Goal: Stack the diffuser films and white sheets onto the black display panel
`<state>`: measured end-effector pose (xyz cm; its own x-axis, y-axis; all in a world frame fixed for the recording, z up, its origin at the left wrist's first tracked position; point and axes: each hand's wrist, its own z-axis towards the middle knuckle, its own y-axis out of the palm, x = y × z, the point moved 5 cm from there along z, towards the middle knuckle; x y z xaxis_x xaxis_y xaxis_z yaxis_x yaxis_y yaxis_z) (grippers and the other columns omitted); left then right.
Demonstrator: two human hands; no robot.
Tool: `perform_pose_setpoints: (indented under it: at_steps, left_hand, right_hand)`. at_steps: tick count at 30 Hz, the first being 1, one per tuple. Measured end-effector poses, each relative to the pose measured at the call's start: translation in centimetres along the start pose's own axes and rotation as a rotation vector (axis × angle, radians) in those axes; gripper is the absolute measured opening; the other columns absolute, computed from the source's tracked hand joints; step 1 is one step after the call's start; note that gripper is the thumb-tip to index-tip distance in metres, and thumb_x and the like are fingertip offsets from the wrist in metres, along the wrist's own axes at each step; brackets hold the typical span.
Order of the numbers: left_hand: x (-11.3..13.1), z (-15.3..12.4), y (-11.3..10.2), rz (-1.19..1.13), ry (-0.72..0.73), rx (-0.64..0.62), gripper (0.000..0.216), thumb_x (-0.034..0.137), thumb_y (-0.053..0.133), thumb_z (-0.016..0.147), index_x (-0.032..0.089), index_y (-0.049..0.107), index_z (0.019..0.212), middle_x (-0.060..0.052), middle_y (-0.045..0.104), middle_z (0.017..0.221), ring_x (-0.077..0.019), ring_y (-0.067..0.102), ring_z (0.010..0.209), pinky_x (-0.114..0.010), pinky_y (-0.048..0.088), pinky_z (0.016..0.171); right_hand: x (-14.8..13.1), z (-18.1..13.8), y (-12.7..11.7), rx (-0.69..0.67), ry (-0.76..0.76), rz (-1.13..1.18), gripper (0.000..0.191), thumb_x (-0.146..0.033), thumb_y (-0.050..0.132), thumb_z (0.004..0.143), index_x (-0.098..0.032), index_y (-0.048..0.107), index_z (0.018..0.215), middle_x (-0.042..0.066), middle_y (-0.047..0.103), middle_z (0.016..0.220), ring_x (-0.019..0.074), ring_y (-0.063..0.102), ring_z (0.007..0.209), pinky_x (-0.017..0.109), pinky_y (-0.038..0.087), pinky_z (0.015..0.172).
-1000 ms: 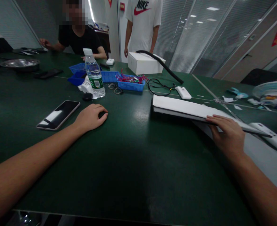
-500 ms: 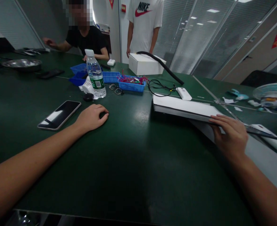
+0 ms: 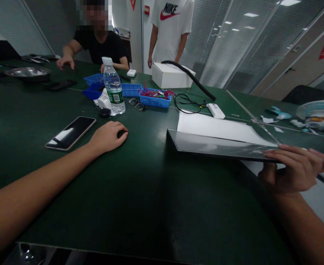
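My right hand [image 3: 295, 170] grips the near right corner of a thin dark panel [image 3: 217, 146], fingers on top and thumb beneath, and holds it tilted up off the green table [image 3: 139, 198]. A white sheet [image 3: 219, 127] lies just behind the panel on the table. My left hand [image 3: 108, 136] rests loosely curled on the table with a small dark thing under its fingertips. A smartphone [image 3: 70, 133] lies face up just left of that hand.
A water bottle [image 3: 114, 87], glasses [image 3: 136, 104], blue trays [image 3: 153, 98] of small parts, a white box [image 3: 171, 75], a black hose [image 3: 192, 78] and a white remote [image 3: 216, 110] sit further back. Two people are at the far side. A fan [image 3: 317, 111] stands right.
My right hand has lifted the panel's near edge off the white sheet and shifted right. The left hand has stayed put. The seated person's hand moved onto the table.
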<state>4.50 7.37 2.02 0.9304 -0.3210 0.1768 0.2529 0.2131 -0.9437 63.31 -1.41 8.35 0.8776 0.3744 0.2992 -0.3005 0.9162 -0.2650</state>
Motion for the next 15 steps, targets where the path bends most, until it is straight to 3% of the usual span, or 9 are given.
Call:
perform_pose_setpoints:
  at_steps: [3,6,10,12,15]
  left_hand:
    - [-0.1,0.0,0.0,-0.009,-0.007,0.003,0.047,0.053,0.048,0.1,0.022,0.081,0.114,-0.015,0.079,0.123,-0.037,0.071,0.116,-0.053,0.057,0.102]
    - [0.0,0.1,0.1,-0.004,0.002,0.009,0.046,0.052,0.048,0.1,0.022,0.081,0.113,-0.014,0.079,0.124,-0.0363,0.071,0.117,-0.053,0.056,0.104]
    - [0.1,0.1,-0.1,-0.005,-0.025,0.028,0.046,0.052,0.047,0.1,0.022,0.082,0.108,-0.012,0.082,0.119,-0.0346,0.074,0.112,-0.05,0.057,0.1]
    - [-0.1,0.0,-0.6,-0.017,-0.085,0.062,0.046,0.053,0.047,0.1,0.023,0.083,0.104,-0.009,0.084,0.111,-0.0322,0.076,0.101,-0.046,0.058,0.091]
    - [-0.1,-0.5,-1.4,-0.072,-0.159,0.157,0.047,0.053,0.049,0.1,0.023,0.085,0.101,-0.006,0.085,0.101,-0.026,0.075,0.076,-0.041,0.057,0.081]
  right_hand:
    - [-1.5,0.2,-1.0,0.046,-0.048,0.052,0.028,-0.038,0.063,0.089,-0.04,0.072,0.116,-0.002,0.076,0.099,0.0271,0.075,0.099,0.056,0.046,0.111]
    - [-2.8,0.7,-1.3,-0.095,0.062,0.076,0.03,-0.037,0.058,0.093,-0.045,0.069,0.12,-0.003,0.075,0.094,0.0269,0.075,0.099,0.057,0.046,0.111]
    - [-5.8,2.0,-2.2,-0.141,-0.017,0.153,0.059,-0.031,0.062,0.095,-0.055,0.061,0.148,-0.007,0.077,0.098,0.0271,0.076,0.101,0.057,0.049,0.112]
    - [-7.2,2.9,-2.4,-0.147,-0.077,0.18,0.07,-0.027,0.063,0.097,-0.056,0.053,0.159,-0.008,0.077,0.101,0.0267,0.077,0.101,0.057,0.051,0.111]
    - [-8.6,4.0,-2.5,-0.174,-0.091,0.213,0.072,-0.025,0.061,0.099,-0.056,0.048,0.163,-0.008,0.077,0.101,0.0265,0.078,0.096,0.058,0.053,0.109]
